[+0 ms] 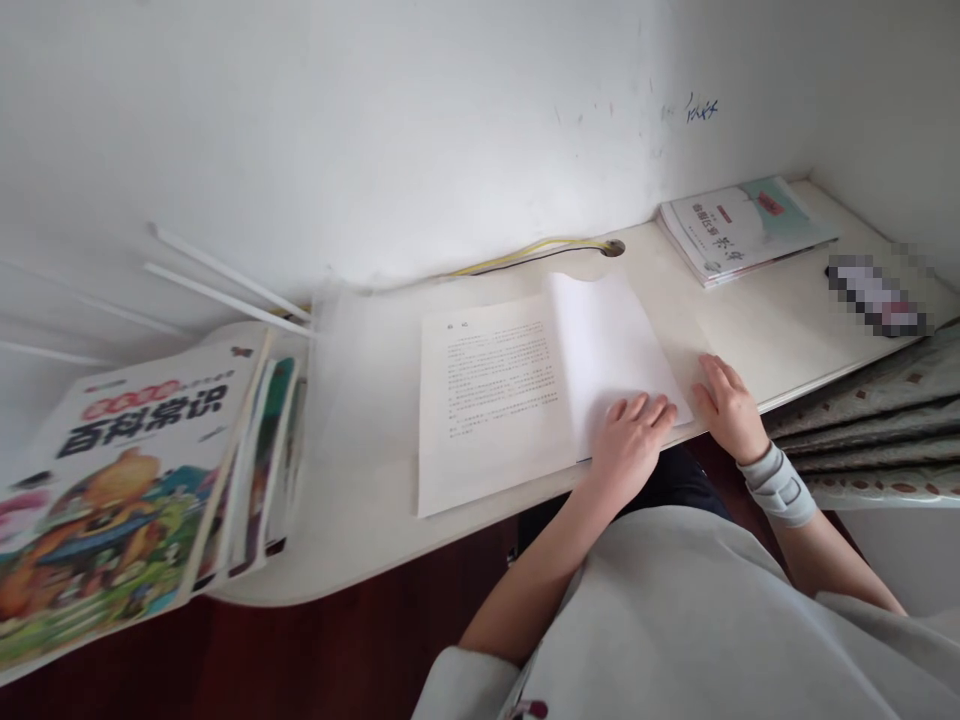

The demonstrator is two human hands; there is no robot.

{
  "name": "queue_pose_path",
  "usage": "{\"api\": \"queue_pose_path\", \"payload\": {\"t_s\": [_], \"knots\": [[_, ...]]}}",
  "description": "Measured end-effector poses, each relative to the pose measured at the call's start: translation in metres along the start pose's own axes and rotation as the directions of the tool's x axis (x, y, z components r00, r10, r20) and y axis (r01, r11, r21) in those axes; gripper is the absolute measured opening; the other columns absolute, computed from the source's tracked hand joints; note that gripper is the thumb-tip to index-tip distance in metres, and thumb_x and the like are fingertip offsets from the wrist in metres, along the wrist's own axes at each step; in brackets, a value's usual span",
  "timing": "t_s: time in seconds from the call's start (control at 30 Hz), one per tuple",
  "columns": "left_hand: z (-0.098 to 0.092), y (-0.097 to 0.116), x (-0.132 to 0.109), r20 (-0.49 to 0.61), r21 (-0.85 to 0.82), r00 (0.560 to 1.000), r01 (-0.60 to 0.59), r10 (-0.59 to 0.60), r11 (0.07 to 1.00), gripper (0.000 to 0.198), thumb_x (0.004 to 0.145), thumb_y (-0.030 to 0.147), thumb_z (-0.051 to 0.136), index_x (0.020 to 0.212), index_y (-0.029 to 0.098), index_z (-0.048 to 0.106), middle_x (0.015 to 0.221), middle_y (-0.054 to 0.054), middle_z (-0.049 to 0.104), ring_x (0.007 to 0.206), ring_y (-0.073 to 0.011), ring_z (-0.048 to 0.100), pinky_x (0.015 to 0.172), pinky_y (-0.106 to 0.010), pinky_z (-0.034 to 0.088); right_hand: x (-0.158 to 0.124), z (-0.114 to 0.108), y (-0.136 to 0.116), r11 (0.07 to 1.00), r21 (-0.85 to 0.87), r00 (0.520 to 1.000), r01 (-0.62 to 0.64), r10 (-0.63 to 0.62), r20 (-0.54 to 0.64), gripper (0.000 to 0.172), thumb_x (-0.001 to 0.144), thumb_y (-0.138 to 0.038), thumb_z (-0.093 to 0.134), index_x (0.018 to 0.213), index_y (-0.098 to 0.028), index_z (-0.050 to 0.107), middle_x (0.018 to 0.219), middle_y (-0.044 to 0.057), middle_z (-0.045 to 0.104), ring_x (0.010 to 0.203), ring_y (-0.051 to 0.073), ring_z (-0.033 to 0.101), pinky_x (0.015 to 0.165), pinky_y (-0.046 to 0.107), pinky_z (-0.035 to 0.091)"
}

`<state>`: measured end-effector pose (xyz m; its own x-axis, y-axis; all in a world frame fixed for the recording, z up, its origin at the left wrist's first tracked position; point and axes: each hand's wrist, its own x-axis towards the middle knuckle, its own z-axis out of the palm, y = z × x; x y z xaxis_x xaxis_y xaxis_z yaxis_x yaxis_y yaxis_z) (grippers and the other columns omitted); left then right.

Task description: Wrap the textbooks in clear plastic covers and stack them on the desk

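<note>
We lay our left hand (632, 440) on the blank right page of an open book (491, 400) on the white surface (360, 480); our right hand (729, 410), above a grey wristband (781, 487), rests just beside that page.

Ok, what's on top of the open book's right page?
The left hand rests on its lower part. The rest of the right page looks white; whatever the hand covers can't be seen.

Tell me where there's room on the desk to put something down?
There's bare desk between the picture books and the open book. Another patch lies between the booklets, the blurred thing and the right hand. It's crowded far left and where the left hand rests.
</note>
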<state>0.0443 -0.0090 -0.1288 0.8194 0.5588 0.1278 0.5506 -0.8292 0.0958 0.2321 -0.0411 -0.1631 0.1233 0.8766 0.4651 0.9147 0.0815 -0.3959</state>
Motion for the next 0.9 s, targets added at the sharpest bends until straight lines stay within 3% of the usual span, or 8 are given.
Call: {"api": "queue_pose_path", "payload": {"t_s": [0.3, 0.53, 0.73, 0.9], "knots": [[-0.005, -0.004, 0.006, 0.005, 0.016, 1.0, 0.014, -0.014, 1.0, 0.035, 0.093, 0.014, 0.034, 0.123, 0.019, 0.051, 0.128, -0.005, 0.056, 0.118, -0.021, 0.05, 0.096, -0.035, 0.039, -0.003, 0.005, -0.002, 0.991, -0.124, 0.998, 0.052, -0.047, 0.048, 0.037, 0.091, -0.03, 0.04, 0.119, -0.009, 0.053, 0.124, 0.02, 0.056, 0.124, 0.03, 0.046, 0.1, 0.048, 0.039], [-0.009, 0.002, 0.004, 0.017, -0.015, 0.997, -0.079, 0.079, 0.997, 0.031, 0.09, 0.011, 0.04, 0.117, 0.016, 0.055, 0.119, -0.007, 0.062, 0.112, -0.0181, 0.055, 0.094, -0.032, 0.043, 0.01, 0.005, -0.004, 0.983, -0.168, 0.983, 0.078, -0.048, 0.177, 0.039, 0.091, -0.034, 0.04, 0.119, -0.01, 0.054, 0.128, 0.021, 0.052, 0.125, 0.032, 0.043, 0.101, 0.049, 0.037], [-0.014, -0.001, 0.005, -0.009, -0.047, 0.997, -0.082, 0.082, 0.996, 0.031, 0.092, 0.012, 0.037, 0.115, 0.018, 0.056, 0.119, -0.004, 0.063, 0.111, -0.0183, 0.056, 0.093, -0.033, 0.044, 0.012, 0.008, -0.002, 0.999, -0.039, 0.988, 0.022, -0.015, 0.157, 0.043, 0.092, -0.037, 0.038, 0.121, -0.01, 0.055, 0.129, 0.021, 0.052, 0.127, 0.032, 0.042, 0.102, 0.051, 0.035], [0.001, -0.004, 0.013, -0.06, -0.039, 0.99, -0.131, 0.129, 0.991, 0.033, 0.093, 0.011, 0.035, 0.12, 0.017, 0.053, 0.124, -0.005, 0.06, 0.117, -0.019, 0.053, 0.098, -0.033, 0.041, 0.011, 0.003, 0.004, 0.99, 0.133, 0.993, -0.038, 0.023, 0.118, 0.044, 0.093, -0.04, 0.035, 0.123, -0.013, 0.053, 0.127, 0.019, 0.055, 0.126, 0.029, 0.045, 0.103, 0.051, 0.036]]}}
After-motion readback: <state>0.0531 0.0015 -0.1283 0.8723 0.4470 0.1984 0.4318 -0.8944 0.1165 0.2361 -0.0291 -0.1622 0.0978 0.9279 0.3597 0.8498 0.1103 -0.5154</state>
